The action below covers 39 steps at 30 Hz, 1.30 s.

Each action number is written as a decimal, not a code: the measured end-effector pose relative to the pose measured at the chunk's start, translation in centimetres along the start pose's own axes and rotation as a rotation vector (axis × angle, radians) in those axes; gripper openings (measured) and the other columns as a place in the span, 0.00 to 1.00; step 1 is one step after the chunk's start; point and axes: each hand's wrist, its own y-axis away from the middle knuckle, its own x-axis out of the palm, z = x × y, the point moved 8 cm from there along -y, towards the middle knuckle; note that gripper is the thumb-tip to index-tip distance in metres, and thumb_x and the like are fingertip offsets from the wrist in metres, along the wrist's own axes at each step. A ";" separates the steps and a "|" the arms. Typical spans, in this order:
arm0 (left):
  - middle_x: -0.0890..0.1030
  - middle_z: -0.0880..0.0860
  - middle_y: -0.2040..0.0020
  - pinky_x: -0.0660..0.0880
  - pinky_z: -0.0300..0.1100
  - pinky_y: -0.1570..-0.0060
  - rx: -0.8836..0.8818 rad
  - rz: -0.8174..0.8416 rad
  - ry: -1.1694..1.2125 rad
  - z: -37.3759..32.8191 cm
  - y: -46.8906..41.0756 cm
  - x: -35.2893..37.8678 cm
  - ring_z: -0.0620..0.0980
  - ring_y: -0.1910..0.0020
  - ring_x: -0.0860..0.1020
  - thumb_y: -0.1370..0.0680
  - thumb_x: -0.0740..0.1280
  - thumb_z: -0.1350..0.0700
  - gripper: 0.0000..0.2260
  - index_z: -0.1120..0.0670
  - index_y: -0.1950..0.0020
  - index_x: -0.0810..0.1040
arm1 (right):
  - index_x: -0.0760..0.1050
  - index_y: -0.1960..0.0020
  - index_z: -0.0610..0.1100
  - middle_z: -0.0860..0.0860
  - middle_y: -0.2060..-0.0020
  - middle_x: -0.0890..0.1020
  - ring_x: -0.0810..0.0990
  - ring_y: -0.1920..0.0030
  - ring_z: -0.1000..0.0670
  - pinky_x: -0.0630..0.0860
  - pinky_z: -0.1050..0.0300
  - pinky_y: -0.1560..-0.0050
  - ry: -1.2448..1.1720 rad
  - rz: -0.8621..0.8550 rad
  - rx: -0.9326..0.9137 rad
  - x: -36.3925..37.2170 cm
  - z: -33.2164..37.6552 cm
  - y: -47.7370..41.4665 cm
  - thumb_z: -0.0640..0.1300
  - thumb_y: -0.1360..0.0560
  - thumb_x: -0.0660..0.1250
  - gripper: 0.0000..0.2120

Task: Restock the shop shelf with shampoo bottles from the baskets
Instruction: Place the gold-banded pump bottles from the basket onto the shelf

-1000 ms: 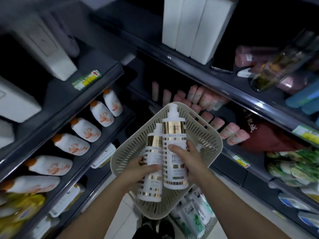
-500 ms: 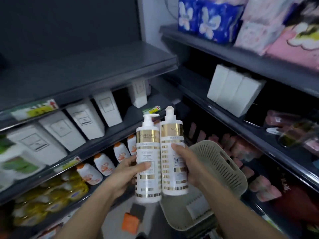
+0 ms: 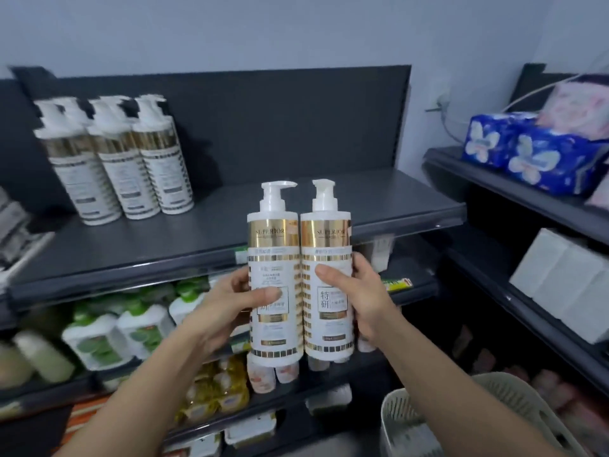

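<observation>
Left hand [image 3: 227,305] grips one white, gold-banded plastic pump bottle [image 3: 275,245], right hand [image 3: 365,301] its twin [image 3: 326,245]; shelved together, either may topple

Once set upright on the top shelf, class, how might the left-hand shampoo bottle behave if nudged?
Tall and narrow, the shampoo bottle likely tips rather than slides. Its round body would probably roll once down. Its glossy gold band hints at a slippery surface.

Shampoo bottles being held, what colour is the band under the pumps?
Shiny gold band, on white shampoo bottles; head view.
</observation>
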 end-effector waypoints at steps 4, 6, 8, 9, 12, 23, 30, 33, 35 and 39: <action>0.84 0.57 0.44 0.78 0.54 0.46 0.100 -0.049 -0.032 -4.7 0.6 -5.3 0.59 0.45 0.82 0.45 0.81 0.52 0.34 0.55 0.39 0.79 | 0.74 0.40 0.47 0.50 0.49 0.86 0.85 0.50 0.50 0.81 0.50 0.49 0.038 0.053 -0.096 5.9 3.0 -2.1 0.45 0.37 0.78 0.28; 0.84 0.56 0.44 0.77 0.57 0.44 0.136 -0.078 -0.051 -6.7 0.8 -7.9 0.59 0.45 0.82 0.46 0.82 0.51 0.34 0.53 0.41 0.80 | 0.74 0.39 0.47 0.50 0.48 0.85 0.85 0.49 0.51 0.80 0.49 0.47 0.054 0.055 -0.133 8.5 4.2 -3.2 0.47 0.38 0.78 0.29; 0.84 0.55 0.45 0.78 0.53 0.47 0.177 -0.109 -0.068 -8.5 1.0 -10.3 0.57 0.46 0.82 0.50 0.83 0.49 0.35 0.52 0.44 0.81 | 0.74 0.39 0.48 0.51 0.48 0.85 0.85 0.50 0.52 0.81 0.51 0.49 0.063 0.053 -0.166 10.9 5.3 -4.4 0.45 0.36 0.78 0.27; 0.85 0.54 0.46 0.78 0.52 0.48 0.198 -0.130 -0.073 -9.4 1.2 -11.5 0.56 0.47 0.83 0.51 0.84 0.48 0.36 0.51 0.45 0.82 | 0.74 0.40 0.48 0.51 0.49 0.85 0.85 0.51 0.53 0.81 0.53 0.52 0.065 0.054 -0.179 12.0 5.9 -5.0 0.44 0.35 0.78 0.25; 0.84 0.54 0.46 0.78 0.52 0.47 0.250 -0.190 -0.113 -11.6 1.5 -14.4 0.54 0.47 0.83 0.52 0.83 0.45 0.39 0.53 0.42 0.81 | 0.74 0.41 0.49 0.53 0.50 0.85 0.85 0.54 0.55 0.79 0.58 0.60 0.089 0.068 -0.214 14.9 7.3 -6.5 0.43 0.34 0.78 0.23; 0.83 0.56 0.43 0.77 0.55 0.46 0.340 -0.377 -0.099 -14.6 2.6 -22.1 0.57 0.44 0.82 0.52 0.85 0.46 0.45 0.56 0.38 0.77 | 0.73 0.41 0.48 0.52 0.48 0.84 0.83 0.47 0.51 0.80 0.47 0.44 0.197 0.217 -0.284 23.0 8.5 -11.6 0.43 0.38 0.81 0.29; 0.83 0.56 0.44 0.76 0.55 0.43 0.331 -0.442 -0.123 -14.7 2.0 -26.7 0.56 0.44 0.81 0.43 0.80 0.57 0.34 0.55 0.38 0.75 | 0.72 0.40 0.50 0.53 0.48 0.84 0.83 0.47 0.50 0.79 0.42 0.42 0.291 0.271 -0.287 26.8 6.8 -14.3 0.44 0.40 0.83 0.32; 0.83 0.57 0.44 0.76 0.56 0.42 0.325 -0.469 -0.113 -14.5 1.3 -29.4 0.57 0.43 0.81 0.39 0.78 0.62 0.30 0.56 0.38 0.74 | 0.72 0.39 0.50 0.53 0.47 0.83 0.82 0.46 0.51 0.78 0.43 0.41 0.295 0.276 -0.286 28.6 6.3 -15.6 0.44 0.39 0.82 0.33; 0.83 0.57 0.45 0.77 0.55 0.45 0.321 -0.481 -0.090 -14.3 0.8 -31.0 0.59 0.43 0.80 0.39 0.78 0.64 0.31 0.57 0.37 0.74 | 0.72 0.39 0.51 0.54 0.46 0.83 0.82 0.46 0.51 0.78 0.43 0.41 0.294 0.277 -0.284 29.9 5.8 -16.4 0.44 0.40 0.83 0.33; 0.82 0.59 0.44 0.76 0.59 0.42 0.311 -0.492 -0.051 -13.7 -0.3 -34.2 0.60 0.43 0.80 0.39 0.79 0.65 0.32 0.58 0.37 0.73 | 0.73 0.40 0.53 0.54 0.45 0.83 0.82 0.44 0.52 0.78 0.43 0.40 0.296 0.281 -0.277 32.2 4.7 -18.3 0.48 0.44 0.83 0.36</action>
